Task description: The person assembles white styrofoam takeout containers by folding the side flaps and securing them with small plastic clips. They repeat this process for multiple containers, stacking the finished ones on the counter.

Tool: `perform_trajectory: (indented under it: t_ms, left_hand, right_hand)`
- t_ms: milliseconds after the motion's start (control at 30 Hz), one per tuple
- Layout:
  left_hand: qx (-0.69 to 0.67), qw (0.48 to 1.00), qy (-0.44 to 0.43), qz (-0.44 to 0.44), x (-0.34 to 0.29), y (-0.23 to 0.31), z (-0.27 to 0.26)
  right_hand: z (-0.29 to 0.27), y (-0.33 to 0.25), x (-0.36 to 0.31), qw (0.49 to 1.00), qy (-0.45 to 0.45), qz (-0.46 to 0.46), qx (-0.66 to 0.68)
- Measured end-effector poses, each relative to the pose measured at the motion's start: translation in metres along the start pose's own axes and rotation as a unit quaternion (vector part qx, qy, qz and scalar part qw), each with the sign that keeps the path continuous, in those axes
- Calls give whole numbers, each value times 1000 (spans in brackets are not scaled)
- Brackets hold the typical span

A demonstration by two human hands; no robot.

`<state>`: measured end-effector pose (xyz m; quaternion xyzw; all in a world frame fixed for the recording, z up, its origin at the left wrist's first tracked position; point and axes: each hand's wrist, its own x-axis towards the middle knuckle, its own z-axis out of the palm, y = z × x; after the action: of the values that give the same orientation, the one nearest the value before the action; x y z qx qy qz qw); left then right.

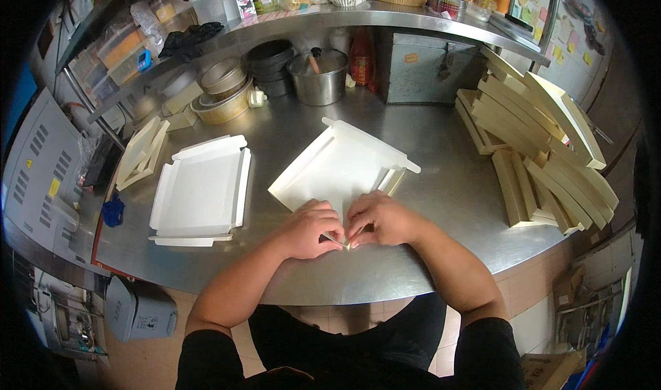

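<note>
Fingers of both hands pinched tight on the near corner of a white cardboard tray; left hand and right hand close together. Tray sits cornerwise mid-counter, partly folded. Second white tray lies to the left. Piled cardboard trays at right. Steel pot and grey metal box on far side.

Steel table takes the load: white carton left, part-folded carton centre, pot, metal chest, heaped trays right!
</note>
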<state>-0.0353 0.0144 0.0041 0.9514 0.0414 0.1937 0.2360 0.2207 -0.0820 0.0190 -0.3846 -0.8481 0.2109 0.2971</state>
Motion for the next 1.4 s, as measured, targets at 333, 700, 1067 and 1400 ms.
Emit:
perform_trajectory:
  t_ms: [333,700,1067,1400]
  left_hand:
    - [169,979,43,-109,-1,0,-23]
    - [114,977,34,-176,-11,-10,-28]
    - [177,967,125,-138,-2,27,3]
    - [91,981,-6,-172,-9,-13,-24]
  right_hand:
    - [-16,6,-8,969,39,153,-191]
    - [-12,-15,-5,969,-83,229,-37]
    - [-5,-26,-8,992,-37,86,80]
    - [-31,21,-33,961,92,174,-193]
